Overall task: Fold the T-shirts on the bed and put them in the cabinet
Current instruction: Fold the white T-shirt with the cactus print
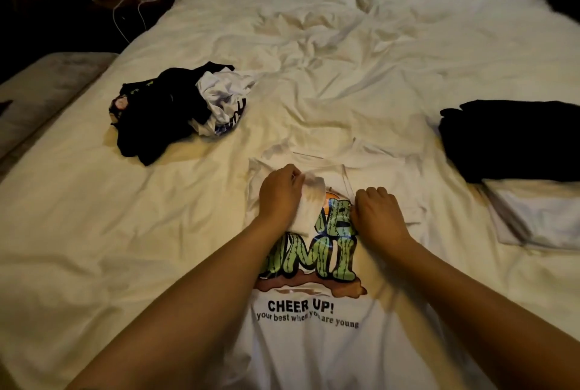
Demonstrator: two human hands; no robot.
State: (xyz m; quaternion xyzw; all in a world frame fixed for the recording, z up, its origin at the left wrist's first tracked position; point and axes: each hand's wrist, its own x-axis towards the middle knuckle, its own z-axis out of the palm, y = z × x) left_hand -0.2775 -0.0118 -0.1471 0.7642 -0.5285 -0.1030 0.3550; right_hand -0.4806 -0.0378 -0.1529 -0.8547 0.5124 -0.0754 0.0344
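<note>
1. T-shirt (314, 342), white with a cactus print and "CHEER UP!" lettering, lies spread flat on the bed (314, 44) directly under both my arms, its collar on the far side of my grip.
2. My left hand (279, 193) pinches the folded-in sleeve, laying it over the top of the print. The grip is closed on cloth.
3. My right hand (378, 217) has its fingers curled at the fabric beside the collar. It seems to pinch the shirt, though the fingertips are hidden.
4. I judge the cloth light, soft and limp. It will sag and wrinkle wherever it is unsupported, so edges and seams are the best places to take hold, one in each hand.
5. Far to the left of my grip sits an unfolded heap of black and white shirts (179, 107).
6. Far to the right lie folded clothes (514, 141), black above white.
7. No cabinet is in view, so I cannot tell what it holds.
</note>
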